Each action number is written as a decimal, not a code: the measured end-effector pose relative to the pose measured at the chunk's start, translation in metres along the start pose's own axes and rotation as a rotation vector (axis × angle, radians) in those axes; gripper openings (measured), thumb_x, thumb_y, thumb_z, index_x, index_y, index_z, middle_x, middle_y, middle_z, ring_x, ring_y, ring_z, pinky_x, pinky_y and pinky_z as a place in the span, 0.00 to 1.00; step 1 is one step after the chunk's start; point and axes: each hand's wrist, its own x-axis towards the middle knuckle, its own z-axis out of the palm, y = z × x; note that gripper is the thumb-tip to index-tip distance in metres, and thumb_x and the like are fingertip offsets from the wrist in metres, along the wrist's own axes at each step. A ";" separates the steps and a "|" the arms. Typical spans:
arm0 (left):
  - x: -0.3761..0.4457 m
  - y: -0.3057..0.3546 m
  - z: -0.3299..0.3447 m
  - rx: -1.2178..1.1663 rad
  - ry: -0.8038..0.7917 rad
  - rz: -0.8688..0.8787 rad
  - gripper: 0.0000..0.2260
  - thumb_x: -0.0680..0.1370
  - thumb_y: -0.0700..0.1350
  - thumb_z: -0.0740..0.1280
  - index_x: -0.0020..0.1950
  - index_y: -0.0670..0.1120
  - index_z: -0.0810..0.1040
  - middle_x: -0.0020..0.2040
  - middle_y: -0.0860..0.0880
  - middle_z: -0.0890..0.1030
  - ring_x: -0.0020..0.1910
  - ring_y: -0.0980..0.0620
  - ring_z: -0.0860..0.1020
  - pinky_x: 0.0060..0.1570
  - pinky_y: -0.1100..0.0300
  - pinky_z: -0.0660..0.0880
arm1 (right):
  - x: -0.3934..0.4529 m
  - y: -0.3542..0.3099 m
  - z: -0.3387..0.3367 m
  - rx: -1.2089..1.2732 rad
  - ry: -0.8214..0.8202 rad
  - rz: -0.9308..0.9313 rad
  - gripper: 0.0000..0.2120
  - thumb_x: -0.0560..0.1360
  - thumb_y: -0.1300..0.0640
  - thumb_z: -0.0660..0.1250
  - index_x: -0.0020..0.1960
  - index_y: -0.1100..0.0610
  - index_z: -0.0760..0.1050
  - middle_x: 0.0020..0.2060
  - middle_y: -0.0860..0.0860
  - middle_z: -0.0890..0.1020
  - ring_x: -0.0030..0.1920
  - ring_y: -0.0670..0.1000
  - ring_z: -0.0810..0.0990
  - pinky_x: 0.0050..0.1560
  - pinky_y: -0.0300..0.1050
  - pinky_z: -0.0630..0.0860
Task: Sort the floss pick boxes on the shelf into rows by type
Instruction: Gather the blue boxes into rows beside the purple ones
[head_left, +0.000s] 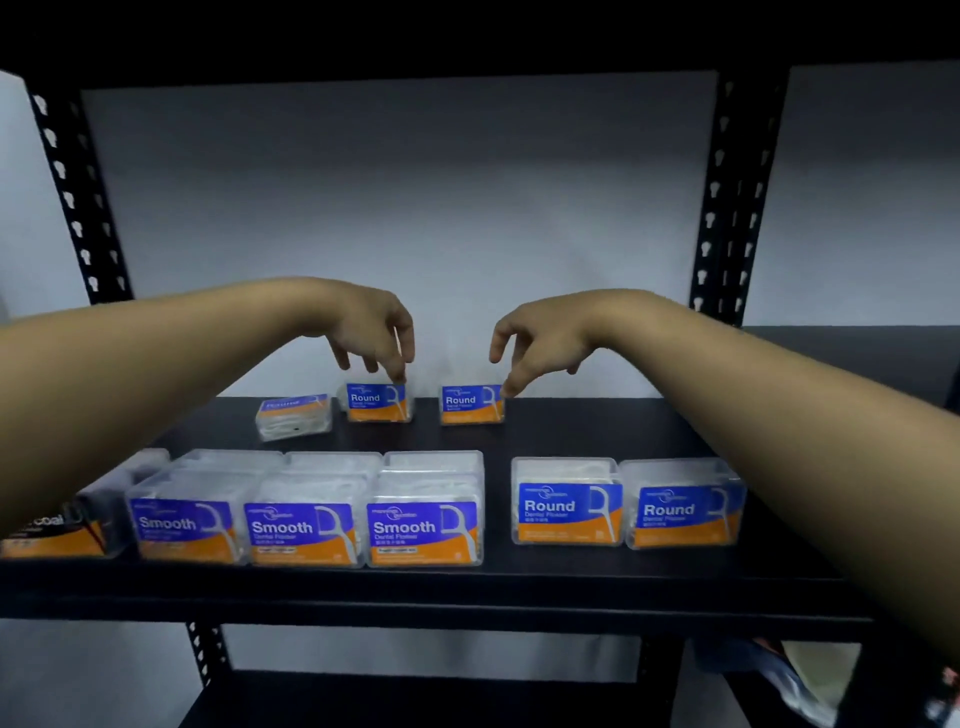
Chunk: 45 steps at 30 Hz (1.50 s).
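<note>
Both forearms reach forward over the black shelf, wrists bent so the fingers hang downward toward the back row. The left hand has its fingertips on the top right corner of an upright Round box, fingers curved down and seeming to pinch its top edge. The right hand droops the same way, with its thumb tip touching the top right corner of a second upright Round box while the other fingers hang loosely curled above it, gripping nothing. A third back box lies tipped just left of these. Along the front edge stand three Smooth boxes side by side, two Round front boxes to their right, and a charcoal box at far left.
</note>
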 end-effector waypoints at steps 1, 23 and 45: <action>0.004 -0.008 0.000 0.038 0.026 0.001 0.15 0.74 0.45 0.77 0.59 0.47 0.80 0.56 0.48 0.83 0.51 0.50 0.82 0.49 0.52 0.82 | 0.010 -0.005 0.002 -0.032 0.017 -0.009 0.26 0.72 0.45 0.78 0.66 0.46 0.73 0.59 0.49 0.81 0.56 0.53 0.82 0.55 0.54 0.84; 0.077 -0.047 0.033 0.251 -0.024 0.184 0.31 0.68 0.52 0.81 0.68 0.54 0.73 0.64 0.51 0.75 0.60 0.48 0.76 0.54 0.55 0.77 | 0.112 -0.044 0.029 -0.165 -0.158 0.191 0.36 0.73 0.52 0.78 0.76 0.47 0.65 0.66 0.51 0.72 0.62 0.59 0.74 0.59 0.66 0.81; 0.107 -0.052 0.046 0.200 -0.159 0.103 0.23 0.64 0.49 0.83 0.58 0.49 0.84 0.54 0.48 0.86 0.54 0.47 0.84 0.56 0.51 0.83 | 0.132 -0.049 0.041 -0.259 -0.238 0.073 0.17 0.69 0.49 0.81 0.55 0.41 0.79 0.61 0.49 0.80 0.60 0.56 0.79 0.59 0.54 0.82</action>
